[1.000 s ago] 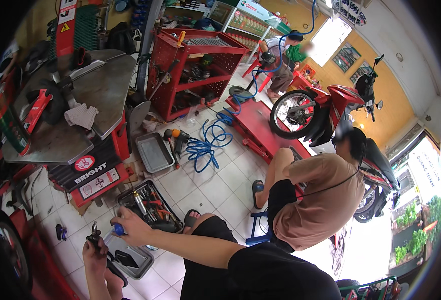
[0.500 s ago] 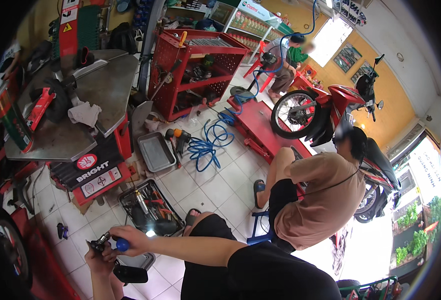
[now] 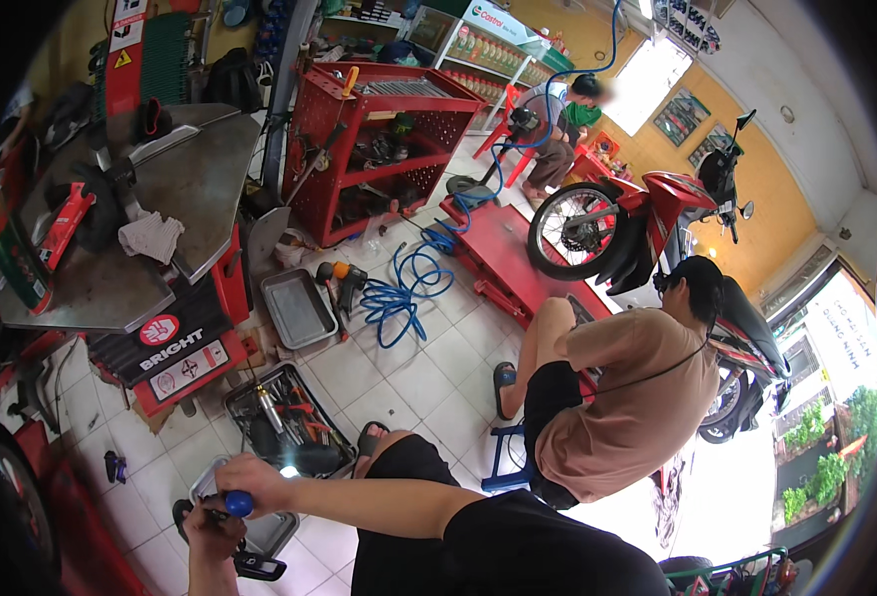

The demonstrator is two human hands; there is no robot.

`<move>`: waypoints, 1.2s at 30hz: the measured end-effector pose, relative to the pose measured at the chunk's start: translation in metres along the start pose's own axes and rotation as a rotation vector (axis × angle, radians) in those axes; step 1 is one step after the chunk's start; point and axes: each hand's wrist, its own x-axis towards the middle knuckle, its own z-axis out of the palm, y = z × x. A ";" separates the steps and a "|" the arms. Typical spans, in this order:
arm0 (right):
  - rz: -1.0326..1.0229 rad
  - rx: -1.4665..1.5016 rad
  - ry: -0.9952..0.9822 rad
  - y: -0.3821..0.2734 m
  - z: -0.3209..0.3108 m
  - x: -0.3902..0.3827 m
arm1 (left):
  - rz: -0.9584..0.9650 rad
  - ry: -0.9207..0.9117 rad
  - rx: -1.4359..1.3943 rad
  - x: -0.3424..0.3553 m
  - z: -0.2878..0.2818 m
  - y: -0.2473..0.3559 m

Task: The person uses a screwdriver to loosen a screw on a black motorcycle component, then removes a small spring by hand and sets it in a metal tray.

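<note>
Our right hand [image 3: 251,485] is wrapped over a blue-ended tool [image 3: 239,504], and our left hand [image 3: 216,534] just below is closed around a black part [image 3: 259,567]; the two hands meet at near left, so their exact contact is hidden. The tool and the part are above a grey tray [image 3: 277,532] on the pale tiled floor [image 3: 364,375]. Just beyond it we have a dark tool case [image 3: 331,421], crowded with hand tools, and farther off a second grey tray [image 3: 299,308] beside an orange-and-black power tool [image 3: 347,280] and a loose coil of blue hose [image 3: 408,298]. At left is a metal-topped table [image 3: 195,189] with a pale cloth [image 3: 152,236] on it; a red tool cart [image 3: 384,171] is at the far middle. To our right, a person in a brown shirt [image 3: 629,402] sits on a low blue stool [image 3: 504,465], near a red motorbike [image 3: 669,204] by a red platform [image 3: 503,238]. Bottle shelves [image 3: 503,50] and a yellow wall [image 3: 771,194] close the far side; daylight and plants [image 3: 828,479] show at far right.
</note>
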 end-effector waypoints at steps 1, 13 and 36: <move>-0.018 -0.034 0.004 -0.005 -0.002 0.000 | -0.020 0.026 -0.038 0.000 0.002 -0.001; -0.041 -0.145 0.101 -0.021 -0.008 0.011 | -0.061 0.026 -0.029 0.008 0.008 0.000; 0.023 0.113 0.102 -0.017 -0.022 0.033 | -0.117 -0.069 0.143 0.003 0.031 0.001</move>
